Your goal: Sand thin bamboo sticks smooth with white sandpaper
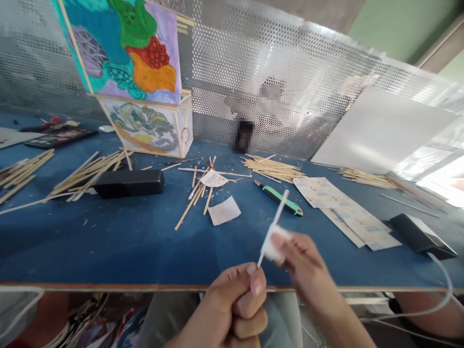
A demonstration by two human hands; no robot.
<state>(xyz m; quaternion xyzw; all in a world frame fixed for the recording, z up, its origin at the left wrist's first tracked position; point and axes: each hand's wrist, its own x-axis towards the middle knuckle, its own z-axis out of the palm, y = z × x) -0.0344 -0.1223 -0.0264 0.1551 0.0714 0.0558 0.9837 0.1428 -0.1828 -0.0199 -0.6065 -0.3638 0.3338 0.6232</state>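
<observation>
while left [239, 302] pinches stick [281, 208], right [306, 256] clasps, seemingly, paper [270, 249]

The left hand [239, 302] is holding a curled fist, thumb pressing toward the index finger. The right hand [304, 253] is pinching close by, apparently between thumb and fingertips, though blur is softening the exact grip.

A perforated metal screen [308, 72] backs the blue table [145, 241] — green wall [395, 34] above, bright light [449, 188] at right.
</observation>
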